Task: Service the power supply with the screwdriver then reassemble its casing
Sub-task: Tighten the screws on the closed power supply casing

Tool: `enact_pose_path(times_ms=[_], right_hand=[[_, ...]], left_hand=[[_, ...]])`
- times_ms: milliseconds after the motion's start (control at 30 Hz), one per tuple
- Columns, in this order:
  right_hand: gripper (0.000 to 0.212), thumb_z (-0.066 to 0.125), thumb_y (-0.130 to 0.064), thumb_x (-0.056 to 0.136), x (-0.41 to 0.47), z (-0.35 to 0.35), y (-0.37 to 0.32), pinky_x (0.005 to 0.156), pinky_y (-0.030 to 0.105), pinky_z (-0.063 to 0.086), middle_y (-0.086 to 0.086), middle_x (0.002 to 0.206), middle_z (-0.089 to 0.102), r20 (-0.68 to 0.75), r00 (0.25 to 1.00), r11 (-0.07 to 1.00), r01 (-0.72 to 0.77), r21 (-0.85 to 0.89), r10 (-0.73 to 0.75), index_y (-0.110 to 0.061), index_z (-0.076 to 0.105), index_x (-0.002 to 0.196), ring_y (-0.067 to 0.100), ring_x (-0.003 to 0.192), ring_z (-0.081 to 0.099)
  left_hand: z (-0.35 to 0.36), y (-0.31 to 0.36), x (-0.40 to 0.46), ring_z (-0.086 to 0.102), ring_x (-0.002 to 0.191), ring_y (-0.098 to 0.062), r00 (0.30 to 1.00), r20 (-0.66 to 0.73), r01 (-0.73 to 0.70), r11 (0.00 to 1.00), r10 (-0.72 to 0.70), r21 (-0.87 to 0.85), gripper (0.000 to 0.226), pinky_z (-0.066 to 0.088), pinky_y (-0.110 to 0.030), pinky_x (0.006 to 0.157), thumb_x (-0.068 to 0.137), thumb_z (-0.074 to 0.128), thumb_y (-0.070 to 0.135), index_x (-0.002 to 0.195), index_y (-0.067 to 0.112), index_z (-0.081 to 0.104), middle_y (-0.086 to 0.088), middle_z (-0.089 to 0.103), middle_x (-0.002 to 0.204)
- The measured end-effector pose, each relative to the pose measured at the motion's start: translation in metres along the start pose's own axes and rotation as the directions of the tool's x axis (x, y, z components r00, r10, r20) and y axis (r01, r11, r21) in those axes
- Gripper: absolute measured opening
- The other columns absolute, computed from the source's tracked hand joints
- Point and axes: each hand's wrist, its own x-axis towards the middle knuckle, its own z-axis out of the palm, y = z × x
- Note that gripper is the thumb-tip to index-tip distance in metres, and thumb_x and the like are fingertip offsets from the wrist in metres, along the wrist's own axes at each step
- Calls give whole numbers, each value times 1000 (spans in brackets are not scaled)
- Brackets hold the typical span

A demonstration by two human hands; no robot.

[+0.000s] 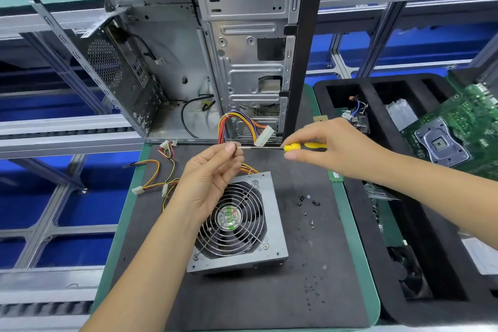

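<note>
Right hand [334,147] grips screwdriver [292,147] handle | left hand [213,180] pinches its shaft tip | both above power supply [237,226] | loose screws [307,203] right of it

Your power supply [242,226] is dull grey metal, and its fan grille [231,219] is shiny wire. Your screwdriver [280,146] has a shiny metal shaft and a smooth yellow and black plastic handle. The mat [310,264] under it looks dark, soft and matt. The case [215,62] behind is bare grey metal. The tray [377,121] looks like black foam.
</note>
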Motion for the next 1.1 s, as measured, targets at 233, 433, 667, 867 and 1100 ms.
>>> enact_pose_path(times_ms=[233,433,667,867,1100], right_hand=[[28,61,-57,73,2,0,2,85,42,53,-11,88,71,-18,1000,1000,20,16,-19,-38,70,92,13,87,66],[31,61,-54,76,1,-3,0,84,38,52,-20,88,67,-10,1000,997,19,-71,-20,-36,71,100,6,88,63],[29,58,-40,90,2,-11,-7,75,31,47,-13,96,61,103,989,911,141,-387,-109,-37,61,119,4,81,54],[13,65,-31,88,8,-24,-6,46,17,38,1,77,72,300,950,966,-154,209,87,-18,66,93,11,50,47],[10,65,-32,88,16,-33,-4,44,15,37,-1,78,72,303,948,979,-142,144,93,-23,67,91,12,48,45]], left_hand=[[1,1,0,70,67,-9,1000,4,5,999,-5,-41,11,55,-15,58,74,67,11,73,10,78,-6,73,77],[0,-1,1,71,68,-10,1000,11,-8,1000,8,26,11,55,-15,59,74,68,11,73,10,79,-7,74,77],[-8,4,1,71,65,-15,976,77,-216,905,202,365,16,56,-18,62,74,69,12,87,3,71,-12,74,76],[-4,-3,0,70,64,-14,966,92,-260,928,244,267,14,55,-18,60,77,65,11,89,3,69,-10,74,74],[-8,-9,5,72,80,-20,965,138,-255,927,224,276,23,58,-24,71,78,66,24,96,12,76,-13,75,90]])
